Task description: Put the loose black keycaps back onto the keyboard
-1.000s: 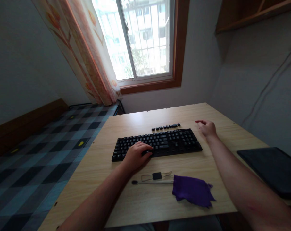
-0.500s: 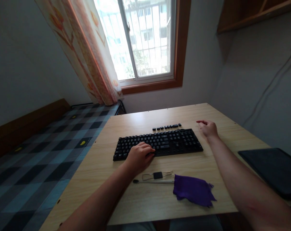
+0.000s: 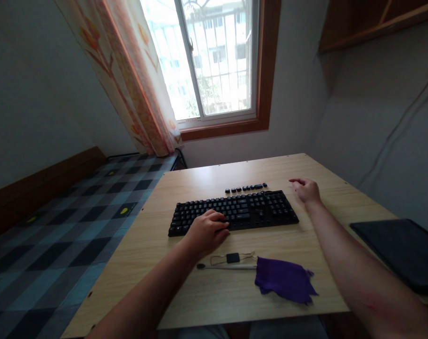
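My left hand [image 3: 209,230] rests on the black keyboard [image 3: 270,209], over the lower middle of its keys. Its fingers are loosely bent and the thumb is apart from them. Beyond the keyboard lies a row of loose black keycaps [image 3: 248,188]. My right hand [image 3: 307,191] lies on the table just right of the keyboard, its index finger stretched out and the others partly hidden. In front of the keyboard are a wire keycap puller [image 3: 233,257] with a black middle, a thin brush [image 3: 224,267] with a dark head, and a purple cloth [image 3: 284,280] over the brush's end.
The light wooden table [image 3: 196,301] stands below a window [image 3: 224,61]. To the right lies a dark flat pad or case [image 3: 398,252]. A bed with a checked cover [image 3: 69,235] is at the left, with a flowered curtain [image 3: 129,84] behind.
The view has shifted slightly. Both hands stay in nearly the same places; the left thumb sits a little further from the fingers.
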A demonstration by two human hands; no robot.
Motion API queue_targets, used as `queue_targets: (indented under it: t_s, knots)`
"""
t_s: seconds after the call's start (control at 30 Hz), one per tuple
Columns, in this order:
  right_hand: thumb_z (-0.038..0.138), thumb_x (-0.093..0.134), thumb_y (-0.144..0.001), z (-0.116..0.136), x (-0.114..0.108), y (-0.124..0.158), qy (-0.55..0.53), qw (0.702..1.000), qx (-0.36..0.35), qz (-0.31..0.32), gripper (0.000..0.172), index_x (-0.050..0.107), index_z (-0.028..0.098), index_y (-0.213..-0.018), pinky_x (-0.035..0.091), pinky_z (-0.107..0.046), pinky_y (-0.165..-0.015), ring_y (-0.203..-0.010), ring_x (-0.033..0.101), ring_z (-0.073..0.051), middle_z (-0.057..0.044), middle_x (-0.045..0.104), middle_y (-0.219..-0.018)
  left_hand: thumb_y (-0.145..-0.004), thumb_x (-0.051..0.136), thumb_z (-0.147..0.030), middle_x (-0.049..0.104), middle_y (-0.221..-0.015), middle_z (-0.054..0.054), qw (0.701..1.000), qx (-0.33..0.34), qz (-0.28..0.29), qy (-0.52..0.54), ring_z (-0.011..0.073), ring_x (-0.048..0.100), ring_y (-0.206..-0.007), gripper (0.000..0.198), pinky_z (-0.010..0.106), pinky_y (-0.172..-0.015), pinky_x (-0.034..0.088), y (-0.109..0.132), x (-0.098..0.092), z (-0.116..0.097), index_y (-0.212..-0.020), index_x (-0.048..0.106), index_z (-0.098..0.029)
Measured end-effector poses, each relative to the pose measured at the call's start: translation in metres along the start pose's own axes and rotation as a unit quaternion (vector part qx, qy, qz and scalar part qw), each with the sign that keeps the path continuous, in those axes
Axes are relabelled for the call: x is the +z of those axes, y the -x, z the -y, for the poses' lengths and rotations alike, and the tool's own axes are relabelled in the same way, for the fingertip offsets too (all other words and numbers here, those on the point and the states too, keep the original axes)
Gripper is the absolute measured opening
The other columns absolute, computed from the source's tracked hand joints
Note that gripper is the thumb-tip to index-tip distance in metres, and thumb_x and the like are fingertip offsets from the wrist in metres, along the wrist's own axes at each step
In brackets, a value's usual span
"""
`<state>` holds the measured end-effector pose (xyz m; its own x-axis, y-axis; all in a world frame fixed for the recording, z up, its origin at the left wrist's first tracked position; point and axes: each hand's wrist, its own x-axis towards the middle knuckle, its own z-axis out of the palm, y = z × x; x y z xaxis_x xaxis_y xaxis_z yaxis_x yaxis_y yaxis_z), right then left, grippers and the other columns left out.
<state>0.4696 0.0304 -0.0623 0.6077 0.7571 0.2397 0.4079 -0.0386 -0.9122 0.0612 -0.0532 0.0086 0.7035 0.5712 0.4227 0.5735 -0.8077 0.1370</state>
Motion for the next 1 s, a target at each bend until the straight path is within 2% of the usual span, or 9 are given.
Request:
queue_targets:
  t_s: [0.13,0.23,0.3,0.4,0.5,0.6,0.8,1.0]
  knots:
    - [0.032,0.053,-0.064,-0.001,0.001,-0.001,-0.005,1.000,0.001,0.001,0.045,0.081,0.014,-0.095,0.035,-0.027,-0.050,-0.052,0.051,-0.016,-0.005,0.069,-0.067,-0.091,0.067,-0.031,0.072,-0.110,0.006,1.000,-0.003,-0.005,0.007,0.0234,0.065,-0.099,0.016,0.040,-0.088,0.055,0.004,0.000,0.000,-0.100,0.079,-0.026]
    - [0.033,0.053,-0.064,-0.001,0.001,-0.001,-0.008,1.000,-0.005,0.001,0.045,0.081,0.014,-0.094,0.038,-0.028,-0.052,-0.055,0.054,-0.017,-0.006,0.070,-0.068,-0.092,0.065,-0.028,0.073,-0.109,0.007,0.999,0.006,-0.038,0.007,0.0224,0.066,-0.096,0.015,0.039,-0.085,0.056,0.003,-0.003,0.004,-0.096,0.078,-0.024]
    - [0.033,0.052,-0.065,-0.001,0.001,-0.001,-0.006,1.000,-0.007,0.003,0.045,0.081,0.014,-0.095,0.039,-0.028,-0.053,-0.055,0.055,-0.017,-0.006,0.070,-0.067,-0.094,0.062,-0.026,0.074,-0.105,0.007,0.997,0.000,-0.074,0.002,0.0216,0.067,-0.094,0.016,0.038,-0.084,0.056,-0.003,-0.010,0.010,-0.096,0.077,-0.023]
    - [0.033,0.052,-0.066,0.000,0.002,-0.001,-0.002,1.000,-0.002,0.006,0.046,0.081,0.015,-0.096,0.037,-0.028,-0.051,-0.053,0.053,-0.017,-0.005,0.070,-0.067,-0.095,0.060,-0.025,0.075,-0.101,0.006,0.993,-0.047,-0.106,-0.014,0.0214,0.068,-0.094,0.017,0.038,-0.086,0.055,-0.022,-0.025,0.025,-0.098,0.076,-0.022]
    - [0.033,0.051,-0.066,0.001,0.004,0.000,-0.005,1.000,-0.009,0.003,0.046,0.081,0.014,-0.096,0.037,-0.028,-0.051,-0.052,0.052,-0.016,-0.006,0.071,-0.069,-0.094,0.060,-0.026,0.076,-0.100,0.005,0.991,-0.120,-0.055,-0.032,0.0223,0.069,-0.093,0.018,0.038,-0.089,0.054,-0.050,-0.033,0.045,-0.096,0.077,-0.022]
    - [0.033,0.052,-0.065,0.001,0.005,-0.001,0.001,1.000,-0.015,-0.005,0.045,0.081,0.013,-0.094,0.038,-0.029,-0.054,-0.054,0.053,-0.017,-0.007,0.071,-0.068,-0.091,0.061,-0.027,0.076,-0.103,0.006,0.980,-0.193,0.033,-0.036,0.0218,0.070,-0.093,0.021,0.035,-0.091,0.053,-0.080,-0.027,0.068,-0.103,0.077,-0.021]
    - [0.033,0.051,-0.067,0.001,0.006,-0.003,0.006,1.000,-0.019,-0.011,0.043,0.081,0.015,-0.091,0.041,-0.031,-0.059,-0.059,0.056,-0.019,-0.007,0.073,-0.072,-0.084,0.071,-0.031,0.079,-0.096,0.006,0.965,-0.236,0.111,-0.016,0.0213,0.072,-0.083,0.025,0.030,-0.082,0.054,-0.121,0.005,0.104,-0.106,0.078,-0.020]
    - [0.033,0.051,-0.066,0.004,0.007,-0.003,-0.001,1.000,-0.016,0.007,0.043,0.081,0.015,-0.092,0.039,-0.030,-0.056,-0.057,0.055,-0.019,-0.006,0.072,-0.068,-0.081,0.074,-0.034,0.078,-0.084,0.003,0.952,-0.252,0.171,0.004,0.0155,0.067,-0.060,0.029,0.026,-0.068,0.052,-0.134,0.020,0.110,-0.107,0.078,-0.023]
